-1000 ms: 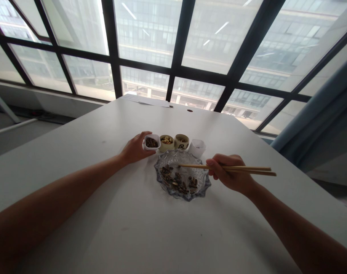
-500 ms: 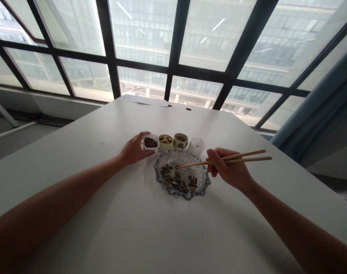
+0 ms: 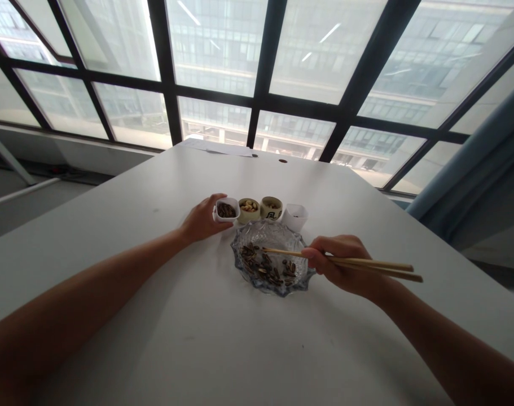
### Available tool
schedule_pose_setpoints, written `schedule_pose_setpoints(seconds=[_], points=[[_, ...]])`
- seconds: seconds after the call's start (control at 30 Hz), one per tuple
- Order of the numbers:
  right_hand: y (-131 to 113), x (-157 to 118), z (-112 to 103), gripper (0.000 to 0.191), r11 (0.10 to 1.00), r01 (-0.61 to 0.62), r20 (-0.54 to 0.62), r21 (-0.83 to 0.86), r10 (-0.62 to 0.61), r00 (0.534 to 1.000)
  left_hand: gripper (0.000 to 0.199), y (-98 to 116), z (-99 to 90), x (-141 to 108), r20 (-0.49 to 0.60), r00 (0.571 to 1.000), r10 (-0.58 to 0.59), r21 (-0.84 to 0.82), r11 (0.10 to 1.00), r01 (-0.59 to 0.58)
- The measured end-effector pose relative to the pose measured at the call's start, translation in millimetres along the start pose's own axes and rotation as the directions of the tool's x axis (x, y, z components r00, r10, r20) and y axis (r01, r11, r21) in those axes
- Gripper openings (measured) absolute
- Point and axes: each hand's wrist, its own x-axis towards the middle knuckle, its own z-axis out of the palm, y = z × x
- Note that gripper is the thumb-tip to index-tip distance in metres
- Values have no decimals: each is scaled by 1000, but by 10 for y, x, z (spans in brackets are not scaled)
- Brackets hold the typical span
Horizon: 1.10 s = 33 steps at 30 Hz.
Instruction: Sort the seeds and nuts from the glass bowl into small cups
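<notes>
My left hand [image 3: 203,219] is closed around a small white cup [image 3: 227,219] holding dark striped seeds, at the left end of a row of cups. In my right hand [image 3: 339,262] is a pair of chopsticks [image 3: 377,264], pointing left over a scalloped glass bowl [image 3: 277,228]. Their tips lie close together inside the bowl, near its left side; whether they pinch anything is too small to tell. Sunflower seeds [image 3: 267,272] and a few dark round bits are scattered across the bowl's bottom.
Beside the held cup stand a cream cup [image 3: 249,215] of nuts, a cream cup with a black character [image 3: 271,215], and another white cup [image 3: 295,220] with a little dark content. Papers [image 3: 216,148] lie at the white table's [image 3: 189,338] far edge, near the windows. A blue curtain [image 3: 472,163] hangs right.
My right hand has lowered and turned, so the chopsticks' back ends drop down and to the right; their tips stay in the bowl. The left hand keeps its cup. The view shifts slightly.
</notes>
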Motion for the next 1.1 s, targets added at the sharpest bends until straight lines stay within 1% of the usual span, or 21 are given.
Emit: schedule_pose_setpoints(seconds=[0.03, 0.07, 0.1, 0.13, 0.17, 0.23, 0.27, 0.3, 0.33, 0.47, 0.5, 0.57, 0.7, 0.73, 0.77, 0.8, 0.87, 0.9, 0.97, 1.03, 1.1], points=[[3, -4, -11, 45, 1000, -7, -13, 5, 7, 1000, 72, 2, -2, 0, 4, 1000, -1, 0, 1000, 1], [16, -7, -26, 45, 999, -35, -52, 13, 35, 998, 72, 6, -5, -1, 8, 1000, -3, 1, 1000, 3], [40, -9, -45, 44, 997, -75, -120, 26, 78, 990, 72, 9, -8, -2, 12, 1000, -4, 2, 1000, 4], [75, -9, -69, 43, 991, -125, -216, 45, 132, 967, 72, 12, -11, -3, 15, 1000, -6, 2, 1000, 6], [121, -8, -95, 42, 983, -171, -330, 68, 184, 926, 72, 14, -14, -4, 16, 1000, -6, 3, 1000, 6], [237, -2, -149, 41, 966, -236, -549, 108, 256, 796, 72, 15, -16, -5, 11, 1000, -5, 8, 1000, 5], [301, 1, -173, 42, 959, -258, -622, 116, 272, 734, 72, 14, -16, -6, 8, 1000, -3, 11, 1000, 3], [366, 3, -193, 43, 953, -279, -664, 114, 282, 693, 71, 13, -16, -6, 7, 1000, -2, 14, 1000, 2], [429, 3, -208, 44, 946, -306, -671, 106, 295, 680, 71, 12, -16, -6, 7, 1000, -1, 19, 1000, 1], [608, -9, -242, 47, 913, -403, -544, 62, 370, 754, 71, 16, -16, -7, 7, 1000, -5, 37, 999, 5], [627, -12, -249, 47, 910, -410, -532, 64, 379, 757, 71, 19, -17, -8, 6, 1000, -7, 40, 999, 7], [628, -11, -267, 47, 911, -403, -553, 83, 379, 742, 72, 25, -19, -11, 7, 1000, -12, 43, 999, 12], [482, 24, -273, 48, 925, -348, -562, 154, 372, 739, 71, 29, -19, -13, 2, 1000, -17, 41, 999, 17], [424, 35, -253, 48, 927, -319, -542, 195, 373, 753, 72, 27, -18, -12, 2, 1000, -16, 37, 999, 16], [366, 43, -223, 49, 926, -288, -500, 243, 374, 781, 72, 23, -16, -11, 3, 1000, -15, 34, 999, 15], [311, 47, -181, 49, 921, -261, -437, 290, 370, 820, 72, 18, -14, -10, 4, 1000, -12, 30, 999, 12], [230, 40, -76, 49, 905, -238, -256, 352, 338, 906, 72, 4, -7, -8, 5, 1000, -6, 26, 1000, 6], [209, 31, -21, 48, 902, -235, -178, 361, 314, 932, 72, -3, -2, -8, 5, 1000, -3, 26, 1000, 3], [203, 9, 74, 46, 906, -238, -85, 350, 284, 955, 73, -16, 7, -6, 4, 1000, -1, 26, 1000, 1], [226, -8, 134, 44, 913, -243, -63, 328, 278, 959, 73, -23, 12, -4, 6, 1000, 0, 23, 1000, 0], [248, -15, 155, 44, 919, -243, -71, 309, 277, 958, 72, -21, 11, -3, 7, 1000, 0, 17, 1000, 0]])
